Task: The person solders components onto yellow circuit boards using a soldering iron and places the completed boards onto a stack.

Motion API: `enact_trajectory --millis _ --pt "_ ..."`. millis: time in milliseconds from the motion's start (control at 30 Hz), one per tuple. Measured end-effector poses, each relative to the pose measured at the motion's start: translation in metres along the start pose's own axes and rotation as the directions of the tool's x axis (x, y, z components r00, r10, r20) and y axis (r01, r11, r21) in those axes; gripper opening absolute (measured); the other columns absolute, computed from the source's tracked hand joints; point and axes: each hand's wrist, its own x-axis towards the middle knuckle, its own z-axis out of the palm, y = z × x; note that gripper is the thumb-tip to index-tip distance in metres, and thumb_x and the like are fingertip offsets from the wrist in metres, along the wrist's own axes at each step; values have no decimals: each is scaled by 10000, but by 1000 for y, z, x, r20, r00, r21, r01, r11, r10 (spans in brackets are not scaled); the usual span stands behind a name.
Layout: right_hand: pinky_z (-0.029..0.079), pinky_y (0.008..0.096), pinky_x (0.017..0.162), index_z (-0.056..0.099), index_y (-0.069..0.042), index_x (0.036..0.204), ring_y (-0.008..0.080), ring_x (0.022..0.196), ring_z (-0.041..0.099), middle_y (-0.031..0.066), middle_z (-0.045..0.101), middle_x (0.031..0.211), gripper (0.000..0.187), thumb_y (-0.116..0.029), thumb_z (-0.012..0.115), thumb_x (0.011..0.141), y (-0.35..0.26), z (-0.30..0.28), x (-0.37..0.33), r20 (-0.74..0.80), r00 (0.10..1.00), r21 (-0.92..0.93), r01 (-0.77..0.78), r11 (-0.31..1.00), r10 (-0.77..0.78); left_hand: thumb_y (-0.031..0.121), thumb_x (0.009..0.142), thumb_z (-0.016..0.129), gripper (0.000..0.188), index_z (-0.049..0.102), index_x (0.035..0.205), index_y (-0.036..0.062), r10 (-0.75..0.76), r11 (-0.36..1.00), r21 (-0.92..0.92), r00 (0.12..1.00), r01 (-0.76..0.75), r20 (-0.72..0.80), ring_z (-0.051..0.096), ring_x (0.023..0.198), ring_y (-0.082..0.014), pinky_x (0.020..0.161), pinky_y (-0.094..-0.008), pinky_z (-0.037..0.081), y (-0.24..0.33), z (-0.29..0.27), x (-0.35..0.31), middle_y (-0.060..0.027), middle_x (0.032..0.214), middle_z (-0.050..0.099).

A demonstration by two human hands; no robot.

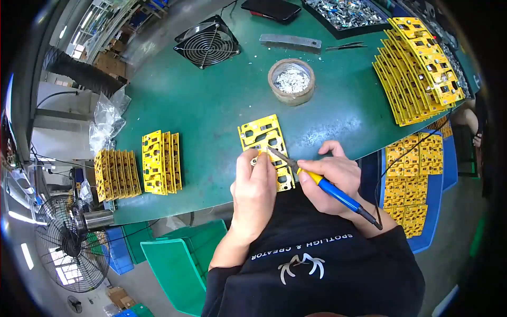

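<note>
A yellow circuit board panel [260,127] with cut-outs lies on the green tabletop in front of me. My right hand [331,177] is wrapped round a soldering iron [338,195] with a blue and yellow handle. Its metal tip points left and down to the middle of the board, close to my left fingertips. Over the board's left side, my left hand [253,187] has its fingers pinched together at a small part. Whatever is between them is too small to make out. The fingers hide part of the board.
Stacked yellow boards stand at left [117,174], beside them [153,161], and at far right [417,68]. Beyond my hands are a round pot [292,84] of whitish bits, a black fan [207,42], a metal bar [290,42], tweezers [346,46] and a parts tray [346,16]. The iron's cord [378,198] trails right.
</note>
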Motion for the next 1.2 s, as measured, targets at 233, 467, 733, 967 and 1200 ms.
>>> enact_trajectory --millis 233,467,733,967,1200 --pt "542 410 810 788 -30 938 186 575 686 58 735 718 175 -39 834 769 -1 1 0 15 1000 -6 5 1000 -5 -5 924 738 135 728 1058 -22 -13 1000 0 999 13 51 713 801 -333 656 -414 588 1 0 3 -161 1102 672" --pt "542 408 808 785 -22 942 189 570 684 59 732 713 173 -34 825 774 -3 1 0 39 999 -12 16 1000 -16 25 964 709 203 721 1163 -15 -58 998 24 995 57 81 719 840 -360 661 -439 590 3 -5 1 -189 1188 638" --pt "544 404 799 785 -20 941 190 564 681 63 727 700 175 -36 827 773 0 4 -1 4 1000 -16 27 999 -27 29 985 690 259 721 1239 -12 -87 996 52 976 78 200 725 863 -352 677 -436 595 3 -11 2 -190 1176 631" --pt "546 410 812 788 -14 956 189 576 687 73 738 720 188 -29 822 772 -1 -2 2 -34 999 -24 18 1000 -18 30 984 700 257 728 1237 -8 -78 997 36 977 72 199 724 870 -340 680 -425 590 -1 -13 2 -180 1182 631" --pt "537 409 826 787 2 1028 201 633 708 84 758 770 220 -4 799 808 5 -16 17 -119 993 -121 -22 992 7 24 990 692 264 723 1251 -2 -73 997 26 984 70 162 729 838 -337 664 -427 595 0 -7 -2 -182 1189 629"
